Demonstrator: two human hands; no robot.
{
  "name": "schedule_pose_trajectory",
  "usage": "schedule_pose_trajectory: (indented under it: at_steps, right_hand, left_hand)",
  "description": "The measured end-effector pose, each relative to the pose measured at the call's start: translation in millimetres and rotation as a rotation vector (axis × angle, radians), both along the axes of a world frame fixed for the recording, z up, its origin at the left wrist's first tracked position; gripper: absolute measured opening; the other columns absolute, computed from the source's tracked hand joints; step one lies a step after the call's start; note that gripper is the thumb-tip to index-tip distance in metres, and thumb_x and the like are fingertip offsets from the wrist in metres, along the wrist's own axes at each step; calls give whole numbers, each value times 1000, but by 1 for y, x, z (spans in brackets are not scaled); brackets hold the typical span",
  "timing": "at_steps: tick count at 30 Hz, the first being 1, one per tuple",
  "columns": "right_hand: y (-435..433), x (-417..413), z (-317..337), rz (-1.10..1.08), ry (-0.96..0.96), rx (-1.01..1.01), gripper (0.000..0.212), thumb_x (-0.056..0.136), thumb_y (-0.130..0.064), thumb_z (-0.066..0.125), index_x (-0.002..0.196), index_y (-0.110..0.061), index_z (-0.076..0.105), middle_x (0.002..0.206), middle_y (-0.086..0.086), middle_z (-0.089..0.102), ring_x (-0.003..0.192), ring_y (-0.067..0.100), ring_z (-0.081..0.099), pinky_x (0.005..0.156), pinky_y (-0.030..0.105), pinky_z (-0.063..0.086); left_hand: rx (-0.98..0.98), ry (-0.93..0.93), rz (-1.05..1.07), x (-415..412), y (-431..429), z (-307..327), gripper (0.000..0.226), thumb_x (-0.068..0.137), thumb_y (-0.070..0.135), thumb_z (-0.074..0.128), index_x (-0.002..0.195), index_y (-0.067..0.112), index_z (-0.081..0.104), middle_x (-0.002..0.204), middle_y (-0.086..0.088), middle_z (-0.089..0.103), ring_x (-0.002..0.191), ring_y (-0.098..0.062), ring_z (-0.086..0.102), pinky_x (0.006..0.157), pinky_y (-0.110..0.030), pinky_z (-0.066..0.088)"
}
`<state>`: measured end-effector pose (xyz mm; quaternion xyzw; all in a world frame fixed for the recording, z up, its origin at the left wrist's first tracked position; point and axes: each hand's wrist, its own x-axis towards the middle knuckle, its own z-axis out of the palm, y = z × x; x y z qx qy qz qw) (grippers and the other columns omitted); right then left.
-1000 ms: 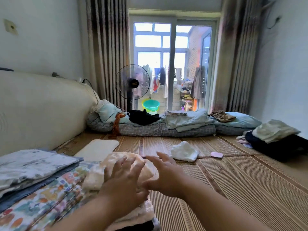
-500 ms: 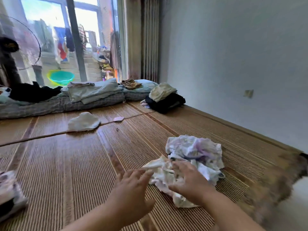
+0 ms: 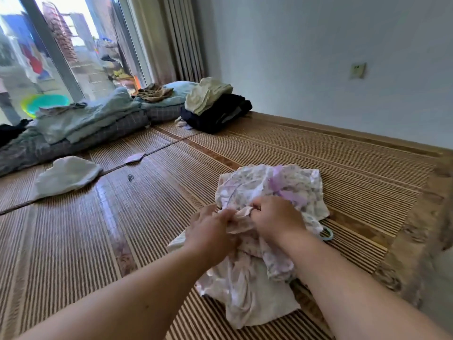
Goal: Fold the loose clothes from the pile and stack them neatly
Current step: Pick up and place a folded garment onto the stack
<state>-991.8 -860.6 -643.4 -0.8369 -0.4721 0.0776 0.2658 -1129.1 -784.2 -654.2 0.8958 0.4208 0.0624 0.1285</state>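
Note:
A crumpled pile of pale floral clothes (image 3: 277, 185) with lilac trim lies on the bamboo mat (image 3: 122, 217) in front of me. My left hand (image 3: 210, 231) and my right hand (image 3: 277, 217) sit side by side on the pile's near part. Both pinch a light pinkish piece of cloth (image 3: 241, 218) bunched between them. More pale fabric (image 3: 245, 290) spreads toward me under my forearms. A small blue ring (image 3: 327, 233) peeks out at the pile's right edge.
A white cloth (image 3: 66, 174) lies loose on the mat at left. Bedding and pillows (image 3: 85, 123) line the far edge by the glass door. A dark stack topped by a cream garment (image 3: 213, 104) sits near the wall. The mat's patterned border (image 3: 416, 241) runs along the right.
My view swung right, away from the folded stacks to the floral pile. Both hands came down on the pile and closed on a piece of its cloth.

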Motion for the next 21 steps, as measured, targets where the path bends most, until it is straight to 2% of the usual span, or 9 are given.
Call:
schedule_pose_trajectory:
  at_steps: [2, 4, 6, 9, 11, 14, 16, 19, 21]
  right_hand:
    - [4, 6, 21, 0, 215, 152, 21, 91, -22, 44, 93, -23, 65, 93, 3, 67, 93, 28, 59, 81, 38, 48]
    - [3, 9, 53, 64, 462, 335, 20, 91, -14, 45, 82, -20, 62, 76, 1, 62, 78, 24, 58, 69, 35, 46]
    - [0, 8, 93, 133, 604, 467, 21, 93, -12, 47, 79, -19, 61, 73, 4, 60, 72, 23, 56, 65, 37, 45]
    - [-9, -6, 155, 238, 770, 579, 17, 96, -13, 48, 86, -16, 62, 90, 14, 64, 83, 28, 63, 71, 43, 53]
    - [-18, -25, 194, 326, 789, 591, 14, 95, -12, 49, 87, -16, 60, 92, 15, 64, 82, 28, 64, 69, 40, 56]
    - [-37, -61, 246, 441, 642, 564, 16, 97, -13, 49, 86, -18, 59, 94, 11, 62, 87, 27, 63, 71, 39, 56]
    - [-54, -89, 278, 489, 605, 554, 21, 99, -11, 46, 84, -18, 59, 94, 10, 61, 90, 28, 63, 69, 37, 55]
    - [-81, -125, 316, 508, 655, 563, 23, 98, -10, 45, 82, -16, 61, 84, 5, 61, 82, 26, 62, 74, 39, 54]
    - [-100, -147, 339, 541, 762, 574, 31, 95, -9, 45, 72, -17, 65, 74, 6, 64, 73, 25, 62, 72, 37, 53]
  left_hand:
    - [-17, -86, -16, 3, 12, 12, 17, 83, 51, 62, 97, 41, 61, 122, 6, 53, 122, -21, 42, 103, -38, 35]
    - [-68, -194, -6, 2, 17, 29, 19, 84, 45, 66, 70, 35, 58, 87, 13, 58, 91, -13, 55, 73, -24, 46]
    - [-65, -270, -4, -2, 21, 48, 23, 87, 36, 65, 67, 29, 56, 68, 12, 56, 63, -5, 54, 47, -19, 39]
    - [-89, -417, -36, -13, 12, 81, 16, 88, 31, 63, 76, 25, 55, 67, 9, 56, 47, 6, 50, 36, -10, 34]
    - [-162, -540, -58, -25, -4, 105, 21, 82, 34, 71, 86, 34, 51, 81, 14, 59, 61, 16, 55, 43, -6, 39]
    - [-190, -667, -78, -45, -36, 143, 55, 70, 48, 78, 115, 38, 48, 102, 21, 62, 82, 6, 62, 60, -16, 43]
    - [-213, -758, -82, -63, -57, 169, 66, 64, 52, 78, 121, 33, 50, 106, 15, 66, 92, 1, 63, 72, -24, 48]
    - [-246, -860, -12, -94, -87, 196, 52, 70, 36, 80, 116, 29, 56, 100, 10, 71, 91, -5, 66, 79, -30, 53]
    - [-320, -867, 45, -122, -108, 202, 37, 72, 24, 78, 105, 20, 63, 99, 0, 72, 92, -17, 69, 85, -42, 55]
